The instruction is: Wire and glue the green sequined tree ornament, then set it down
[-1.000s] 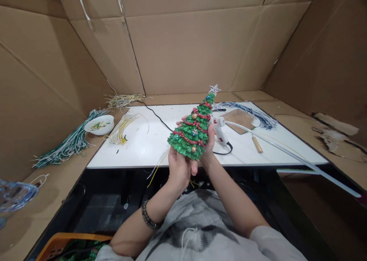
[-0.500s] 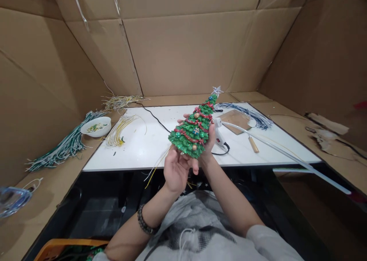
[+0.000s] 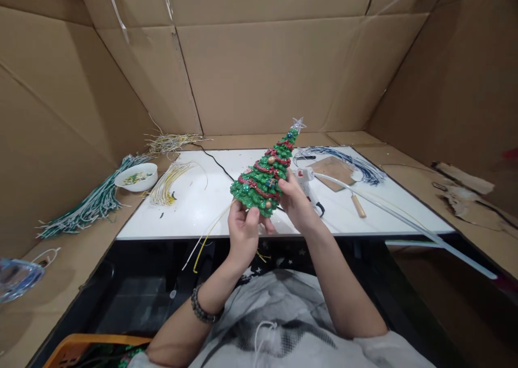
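A green Christmas tree figurine (image 3: pixel 262 179) with red garlands, small gold balls and a clear star (image 3: pixel 298 124) on top is held tilted, its tip to the upper right. My left hand (image 3: pixel 243 229) grips the wide base from below, thumb on the front edge. My right hand (image 3: pixel 297 203) clasps the right side with the thumb on the front; its other fingers are mostly hidden behind the tree. A white and a yellow wire (image 3: pixel 207 236) hang from the base, to the left of my left hand.
On the white board (image 3: pixel 194 217) lie yellow-white wires (image 3: pixel 168 187), blue wires (image 3: pixel 343 157), a glue gun (image 3: pixel 307 179) with a long glue stick (image 3: pixel 384 211), a brown square board (image 3: pixel 332 172) and a wooden-handled tool (image 3: pixel 358 206). A white bowl (image 3: pixel 141 184) and green-white wires (image 3: pixel 93 200) are at left.
The tree has shifted left and turned slightly. My right hand has moved its hold, its thumb now on the tree's front. The hanging wires have swung left and lower.
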`<action>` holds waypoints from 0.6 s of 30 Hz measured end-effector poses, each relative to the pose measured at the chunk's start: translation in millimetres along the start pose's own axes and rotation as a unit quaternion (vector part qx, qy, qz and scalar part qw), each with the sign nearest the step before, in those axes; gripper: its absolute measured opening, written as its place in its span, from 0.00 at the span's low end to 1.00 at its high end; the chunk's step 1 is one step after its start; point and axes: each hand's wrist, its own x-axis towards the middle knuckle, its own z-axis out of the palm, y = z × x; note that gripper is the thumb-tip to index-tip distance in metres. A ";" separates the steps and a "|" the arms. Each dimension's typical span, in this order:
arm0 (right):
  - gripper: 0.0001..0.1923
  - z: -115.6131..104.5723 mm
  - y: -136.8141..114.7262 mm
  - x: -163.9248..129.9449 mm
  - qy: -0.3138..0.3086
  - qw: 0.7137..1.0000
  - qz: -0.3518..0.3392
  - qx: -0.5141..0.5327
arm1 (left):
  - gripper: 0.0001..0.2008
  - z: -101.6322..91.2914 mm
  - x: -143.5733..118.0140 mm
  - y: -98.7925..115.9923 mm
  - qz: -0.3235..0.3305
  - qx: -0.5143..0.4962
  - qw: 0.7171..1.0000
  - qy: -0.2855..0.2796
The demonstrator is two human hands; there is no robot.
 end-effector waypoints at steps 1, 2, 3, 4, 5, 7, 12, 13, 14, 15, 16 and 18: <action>0.23 1.3 -0.7 -4.4 -0.003 1.000 -0.004 -0.007 | 0.16 0.0 0.0 0.2 0.005 0.002 1.000 0.006; 0.23 2.3 -1.1 -9.1 0.004 1.000 -0.014 -0.019 | 0.16 0.1 0.2 0.6 0.008 0.002 1.000 0.011; 0.23 2.4 -1.3 -14.2 0.023 0.998 -0.030 -0.041 | 0.16 0.2 0.8 1.1 0.006 0.002 1.000 0.016; 0.21 1.0 -1.2 -19.8 0.053 0.994 -0.052 -0.075 | 0.16 0.3 1.9 1.5 0.002 0.000 1.000 0.020; 0.18 -2.3 -1.0 -25.9 0.093 0.984 -0.081 -0.125 | 0.15 0.3 3.6 1.9 -0.002 -0.004 1.000 0.024; 0.10 -15.6 0.0 -39.3 0.180 0.937 -0.146 -0.260 | 0.15 -0.1 8.8 2.4 -0.005 -0.013 0.999 0.029; 0.16 -74.3 -0.4 -66.2 0.305 0.729 -0.212 -0.575 | 0.15 -2.3 25.0 1.1 -0.015 -0.024 0.998 0.058; 0.17 -85.9 -1.9 -69.0 0.321 0.694 -0.197 -0.614 | 0.15 -3.0 27.5 0.3 -0.019 -0.026 0.998 0.063; 0.17 -96.3 -4.0 -70.8 0.337 0.663 -0.178 -0.644 | 0.15 -3.8 29.7 -0.7 -0.022 -0.028 0.997 0.065; 0.17 -105.5 -6.4 -71.7 0.351 0.636 -0.159 -0.668 | 0.15 -4.7 31.6 -2.0 -0.024 -0.029 0.997 0.067; 0.17 -113.4 -9.1 -71.6 0.359 0.615 -0.139 -0.688 | 0.14 -5.7 33.3 -3.4 -0.026 -0.030 0.997 0.070; 0.16 -126.5 -14.3 -68.6 0.362 0.584 -0.094 -0.721 | 0.14 -8.2 36.4 -7.0 -0.028 -0.027 0.997 0.073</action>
